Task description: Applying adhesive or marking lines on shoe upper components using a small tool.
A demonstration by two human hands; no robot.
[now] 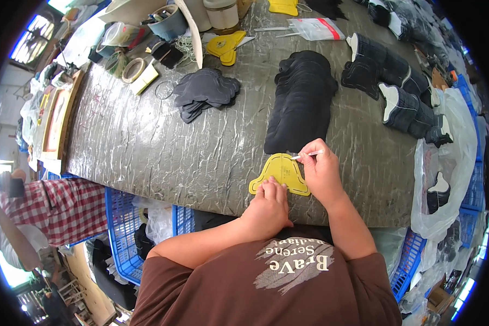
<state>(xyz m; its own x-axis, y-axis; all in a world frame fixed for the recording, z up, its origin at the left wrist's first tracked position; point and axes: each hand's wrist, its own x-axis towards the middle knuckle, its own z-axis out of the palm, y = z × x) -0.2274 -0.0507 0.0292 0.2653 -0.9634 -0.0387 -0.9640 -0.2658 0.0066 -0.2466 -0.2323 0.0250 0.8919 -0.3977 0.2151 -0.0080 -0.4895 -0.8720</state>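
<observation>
Fingers of the left hand (pixel 266 209) press flat on the near edge of a yellow template (pixel 280 174), which lies on the grey bench (pixel 146 146) at its near side. Right hand (pixel 320 171) is closed around a thin white pen (pixel 308 155), with the tip touching the far right corner of the template. Just beyond it, a long stack of black cut pieces (pixel 301 103) lies. Farther left is a smaller dark pile (pixel 204 92), and far right are stitched black parts (pixel 402 87).
</observation>
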